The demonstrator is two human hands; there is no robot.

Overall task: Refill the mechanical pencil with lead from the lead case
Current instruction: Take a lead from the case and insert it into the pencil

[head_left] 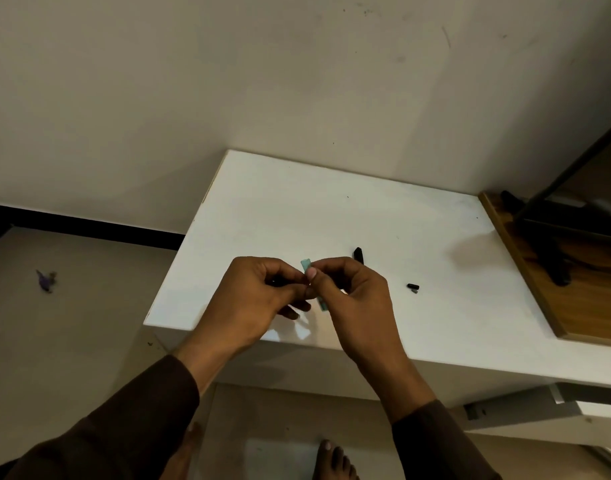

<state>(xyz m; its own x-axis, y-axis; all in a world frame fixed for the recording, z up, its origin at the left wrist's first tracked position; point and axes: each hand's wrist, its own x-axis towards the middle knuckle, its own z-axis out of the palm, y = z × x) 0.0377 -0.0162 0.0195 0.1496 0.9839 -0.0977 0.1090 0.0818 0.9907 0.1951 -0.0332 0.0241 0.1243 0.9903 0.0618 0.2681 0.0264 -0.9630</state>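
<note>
A slim teal lead case (306, 265) is held above the white table (383, 216), near its front edge. My right hand (352, 299) grips the case with the thumb pressed on its upper part, and the lower end (322, 305) sticks out below. My left hand (259, 299) meets it from the left, fingertips pinched against the case's side. Any lead between the fingers is too small to make out. A black mechanical pencil (358, 255) lies on the table just beyond my right hand, mostly hidden by it. To the right, a small black cap (413, 287) lies apart.
A wooden board (539, 299) with a black stand (553, 268) on it covers the table's right end. The wall stands right behind the table. The floor drops off to the left, with a small purple scrap (46, 281) on it. My bare feet (333, 460) show below.
</note>
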